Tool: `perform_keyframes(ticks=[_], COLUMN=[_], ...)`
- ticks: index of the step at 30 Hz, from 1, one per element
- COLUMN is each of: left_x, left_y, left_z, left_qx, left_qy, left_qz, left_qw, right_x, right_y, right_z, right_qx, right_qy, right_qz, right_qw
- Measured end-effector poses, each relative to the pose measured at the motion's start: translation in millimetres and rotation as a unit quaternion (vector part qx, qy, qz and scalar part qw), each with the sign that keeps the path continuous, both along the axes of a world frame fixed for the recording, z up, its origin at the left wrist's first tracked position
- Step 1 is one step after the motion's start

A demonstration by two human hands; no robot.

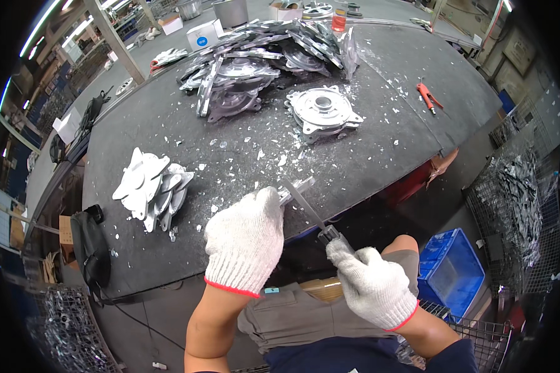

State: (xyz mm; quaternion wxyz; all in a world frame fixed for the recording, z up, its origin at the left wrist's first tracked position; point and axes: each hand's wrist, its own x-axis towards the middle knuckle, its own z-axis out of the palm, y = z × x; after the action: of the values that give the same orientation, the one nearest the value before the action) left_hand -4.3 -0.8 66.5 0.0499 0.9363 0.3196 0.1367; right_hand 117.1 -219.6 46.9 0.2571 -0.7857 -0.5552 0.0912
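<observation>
At the near edge of the bench (168, 248), the gloved fingers (274, 199) of the left hand (246, 239) are clamped over a flat grey metal casting (297, 186), pinning it so that one lug juts past the glove toward the right. The right hand (373, 283) has its fingers wrapped tight round the handle of a file (305, 204), whose blade slants up and to the left until its tip meets the exposed edge of the casting. The step in hand looks like deburring: filing flash off the rim of the part. The next move probably calls for a steady stroke along that edge with the left hand holding the part dead still, then a turn of the casting to bring up an untrimmed side. Metal chips (274, 149) litter the dark surface around the hands. To the left lies a small fan of pale flat plates (149, 186); farther back sits a single round flanged housing (322, 110), and behind it a big heap of similar castings (261, 56). Red-handled pliers (428, 96) lie well off to the right, a blue crate (451, 273) stands on the floor
</observation>
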Motion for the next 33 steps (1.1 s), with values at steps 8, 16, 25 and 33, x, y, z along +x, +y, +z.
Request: perform_keyframes(ticks=[8, 16, 25, 33], left_x=[0, 0, -1, -45], left_y=[-1, 1, 1, 6], left_z=[1, -1, 2, -3], left_qx=[-0.001, 0.025, 0.013, -0.054], left_qy=[-0.018, -0.002, -0.001, -0.276], left_qz=[-0.003, -0.019, -0.01, -0.082], left_qw=[1.0, 1.0, 1.0, 0.956], right_x=[5, 29, 32, 16], right_y=[0, 1, -10, -1], right_z=[5, -49, -25, -40], right_qx=[-0.038, 0.179, -0.025, 0.081], right_qy=[-0.056, 0.347, 0.717, 0.408], right_qz=[0.004, 0.134, 0.005, 0.074], right_qw=[0.998, 0.911, 0.697, 0.906])
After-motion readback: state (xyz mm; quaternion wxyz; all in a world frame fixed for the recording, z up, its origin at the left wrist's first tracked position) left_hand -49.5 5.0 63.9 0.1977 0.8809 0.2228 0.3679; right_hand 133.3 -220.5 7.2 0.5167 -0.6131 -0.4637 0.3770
